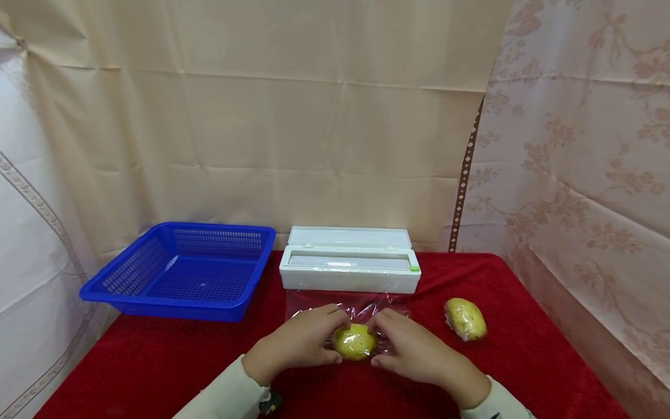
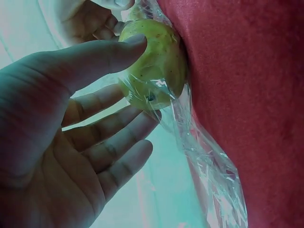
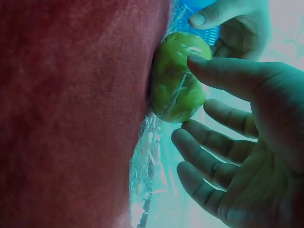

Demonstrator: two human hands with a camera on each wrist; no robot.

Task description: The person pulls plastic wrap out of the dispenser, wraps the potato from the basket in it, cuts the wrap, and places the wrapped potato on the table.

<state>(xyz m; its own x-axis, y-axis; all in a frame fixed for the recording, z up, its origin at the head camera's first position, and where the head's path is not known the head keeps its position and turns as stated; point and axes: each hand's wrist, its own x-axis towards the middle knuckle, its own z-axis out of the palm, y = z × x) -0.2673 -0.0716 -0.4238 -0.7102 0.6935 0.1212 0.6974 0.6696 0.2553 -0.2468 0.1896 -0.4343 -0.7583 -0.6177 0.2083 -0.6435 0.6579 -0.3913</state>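
Your left hand (image 1: 303,337) and right hand (image 1: 413,352), fingers loose and spread, flank the film-covered potato (image 1: 355,343) lying right between them, long axis running hand to hand, neither clearly nearer!

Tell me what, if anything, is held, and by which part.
The left hand and right hand flank the potato; whether they grip its ends cannot be told.

Basket (image 1: 173,308): set on the cloth (image 1: 157,361), left of the box (image 1: 348,281)
Film (image 1: 361,309): spread before the box
Near potato (image 1: 356,342): flanked by left hand (image 1: 303,337) and right hand (image 1: 416,350), enclosed in film
Second potato (image 1: 467,319): laid right of both hands
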